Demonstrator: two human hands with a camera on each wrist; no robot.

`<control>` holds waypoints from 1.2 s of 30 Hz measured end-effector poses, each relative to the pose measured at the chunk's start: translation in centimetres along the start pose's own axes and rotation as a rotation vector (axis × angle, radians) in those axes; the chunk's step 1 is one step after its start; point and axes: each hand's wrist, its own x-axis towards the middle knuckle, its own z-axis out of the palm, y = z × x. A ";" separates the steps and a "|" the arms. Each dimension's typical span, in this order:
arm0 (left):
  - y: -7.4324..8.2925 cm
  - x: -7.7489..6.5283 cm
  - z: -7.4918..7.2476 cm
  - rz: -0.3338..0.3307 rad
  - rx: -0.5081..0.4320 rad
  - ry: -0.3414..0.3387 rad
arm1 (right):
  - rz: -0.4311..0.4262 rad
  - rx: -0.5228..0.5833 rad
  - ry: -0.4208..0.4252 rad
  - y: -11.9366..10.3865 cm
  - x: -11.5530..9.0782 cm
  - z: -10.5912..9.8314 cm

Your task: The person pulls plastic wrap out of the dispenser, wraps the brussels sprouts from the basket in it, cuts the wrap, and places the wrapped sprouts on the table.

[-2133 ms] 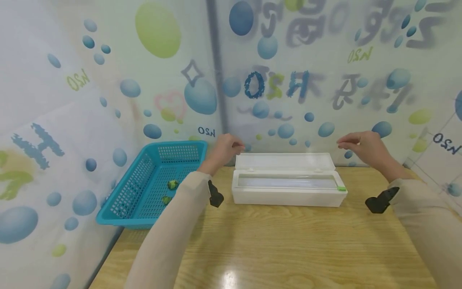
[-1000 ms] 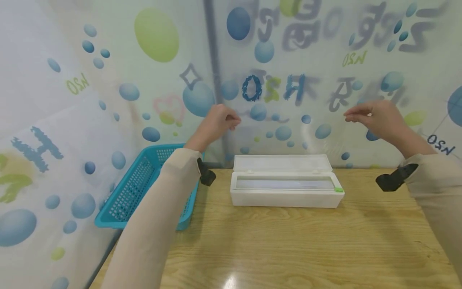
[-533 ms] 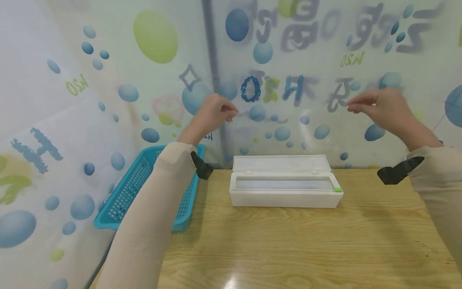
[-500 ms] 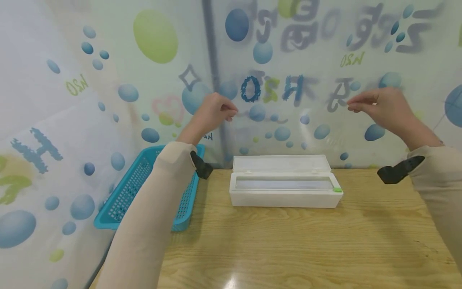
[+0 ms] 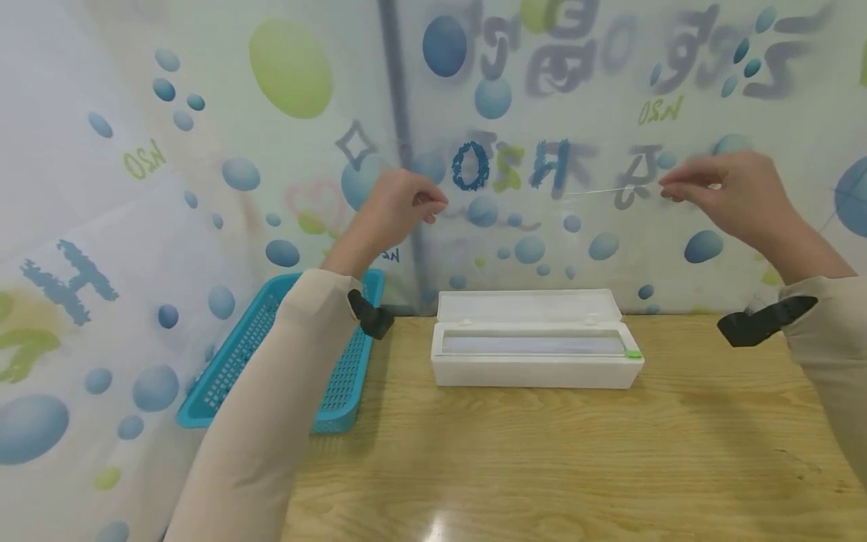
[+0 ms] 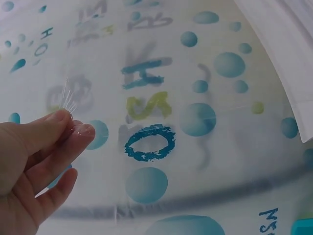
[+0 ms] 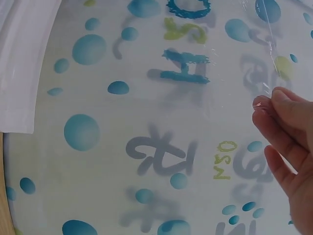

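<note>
Between thumb and fingertips, my left hand pinches one corner of clear plastic wrap, whose creases fan out in the left wrist view. The opposite corner is pinched by my right hand. The wrap's top edge shows as a thin bright line between the hands; the rest of the sheet is almost invisible. Below sits a white plastic wrap dispenser with its lid raised at the back and a green slider at its right end. Whether the sheet still joins the roll cannot be made out.
A blue perforated basket stands left of the dispenser, partly covered by my left sleeve. Behind the wooden table hangs a printed curtain close to the hands.
Both hands have risen from just above the dispenser to well over it, still pinching, and moved further apart. My left sleeve now hides the green items seen earlier in the basket.
</note>
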 end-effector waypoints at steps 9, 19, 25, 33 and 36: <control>1.2 -3.8 0.7 0.108 -0.062 0.039 | -0.011 0.002 0.041 -0.6 -3.6 -1.0; 2.0 -8.1 1.7 0.285 -0.082 0.065 | -0.109 -0.032 0.065 -1.5 -7.6 -1.6; 2.6 -10.8 2.8 0.294 -0.113 0.042 | -0.165 -0.037 0.085 -2.0 -10.0 -1.6; 3.1 -14.1 4.4 0.324 -0.156 0.035 | -0.134 -0.114 0.043 -3.1 -12.9 -1.8; 3.0 -15.0 5.2 0.309 -0.176 0.013 | -0.122 -0.138 0.023 -3.3 -13.7 -1.6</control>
